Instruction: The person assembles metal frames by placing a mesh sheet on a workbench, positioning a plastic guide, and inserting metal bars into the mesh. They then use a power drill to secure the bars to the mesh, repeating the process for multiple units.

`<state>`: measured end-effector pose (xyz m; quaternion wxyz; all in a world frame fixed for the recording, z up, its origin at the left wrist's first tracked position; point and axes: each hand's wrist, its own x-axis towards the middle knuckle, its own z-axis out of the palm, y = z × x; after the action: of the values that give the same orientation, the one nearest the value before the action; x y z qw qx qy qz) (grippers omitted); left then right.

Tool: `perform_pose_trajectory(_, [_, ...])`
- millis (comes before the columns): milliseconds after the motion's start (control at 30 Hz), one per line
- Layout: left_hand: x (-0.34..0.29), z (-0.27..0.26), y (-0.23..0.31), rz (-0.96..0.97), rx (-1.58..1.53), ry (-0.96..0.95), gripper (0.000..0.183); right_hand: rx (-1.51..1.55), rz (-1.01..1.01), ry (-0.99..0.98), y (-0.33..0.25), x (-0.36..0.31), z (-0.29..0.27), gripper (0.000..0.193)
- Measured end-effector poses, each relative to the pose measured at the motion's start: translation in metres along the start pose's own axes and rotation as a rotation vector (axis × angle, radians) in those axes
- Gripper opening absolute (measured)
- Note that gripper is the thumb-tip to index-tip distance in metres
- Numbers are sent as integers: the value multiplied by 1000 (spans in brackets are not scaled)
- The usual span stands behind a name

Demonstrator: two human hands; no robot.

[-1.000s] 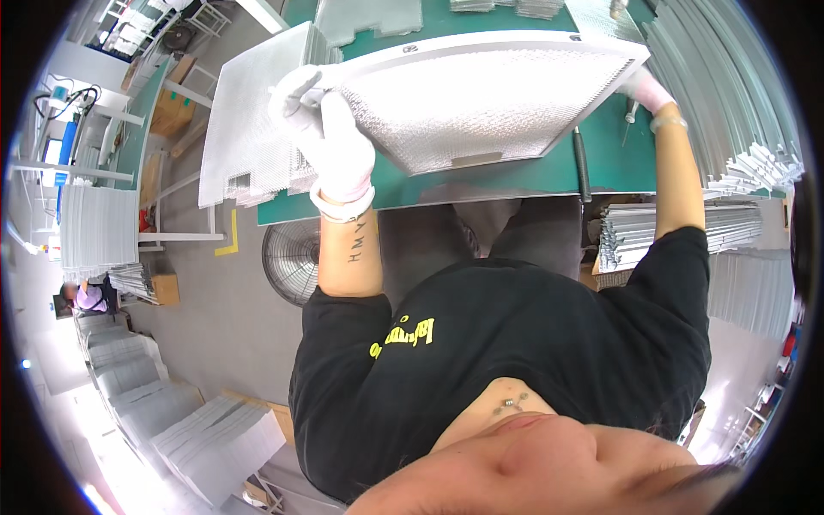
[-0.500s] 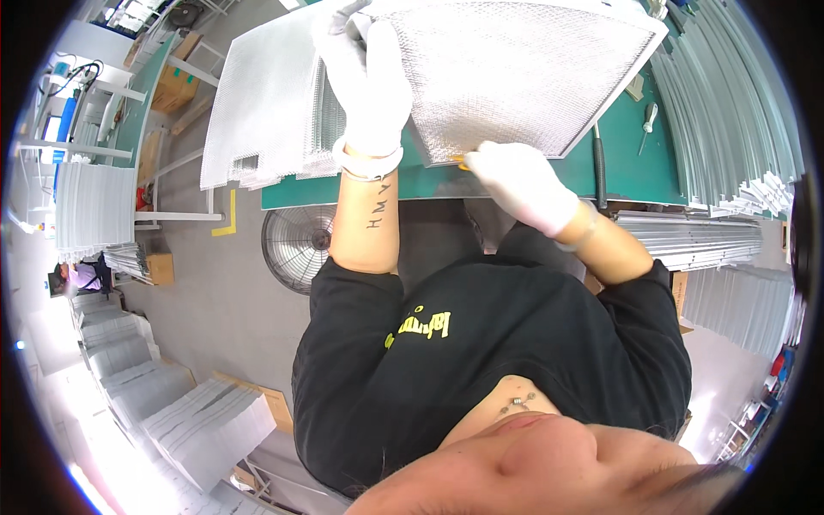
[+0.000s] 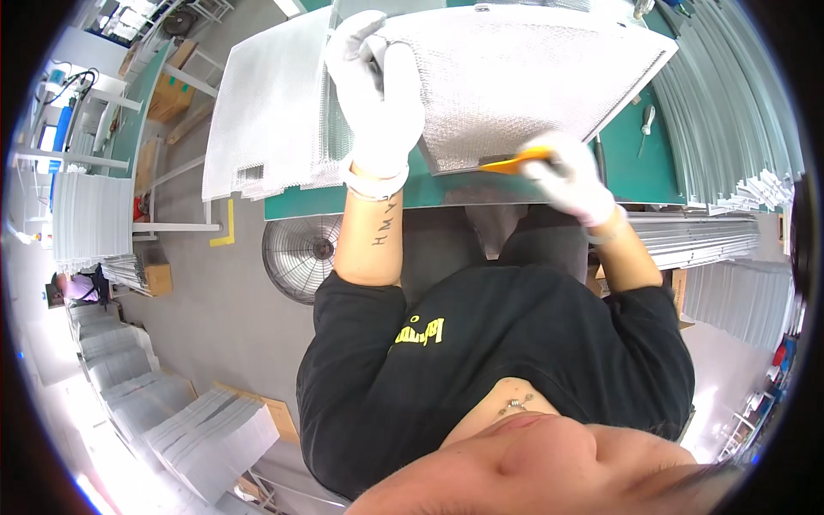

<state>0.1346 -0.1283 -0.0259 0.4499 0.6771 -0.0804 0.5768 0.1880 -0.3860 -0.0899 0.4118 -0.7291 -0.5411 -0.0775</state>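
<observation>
A silvery mesh panel in a thin metal frame [image 3: 532, 86] is tilted over the green worktable [image 3: 446, 190]. My left hand [image 3: 378, 103], in a white glove, grips the panel's left side, fingers curled at its far left corner. My right hand [image 3: 568, 176], gloved too and slightly blurred, holds an orange tool with a tapered tip [image 3: 515, 161]. The tip lies at the panel's near edge, beside a small dark patch; the tool's exact kind is unclear. Left of the panel lies a stack of loose mesh sheets [image 3: 266, 103].
A white-handled screwdriver [image 3: 648, 118] lies on the table's right part. Long stacked metal strips [image 3: 730, 94] fill the right side. A floor fan [image 3: 300, 253] stands below the table's left front edge. Stacks of pale panels [image 3: 210, 438] stand on the lower left.
My right hand has moved right along the panel's near edge, with more of the orange tool showing. My left hand keeps its grip; the panel sits slightly farther right in view.
</observation>
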Motion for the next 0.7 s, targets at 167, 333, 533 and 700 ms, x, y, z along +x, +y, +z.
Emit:
perform_pose_trajectory(167, [3,-2,18,57,288,-54,35,680,751,797,86,-97,-83,48])
perform_pose_trajectory(333, [34,4,49,30,238,-169,38,-74,1170,359,131,-97,-106,75])
perform_pose_trajectory(533, [67,74,94,727,234,-772,35,-679,860,-103,70,-102,-47,54])
perform_pose_trajectory(700, [22,125,46,831,262,-988,51,-469,667,197,111,-127,-38,48])
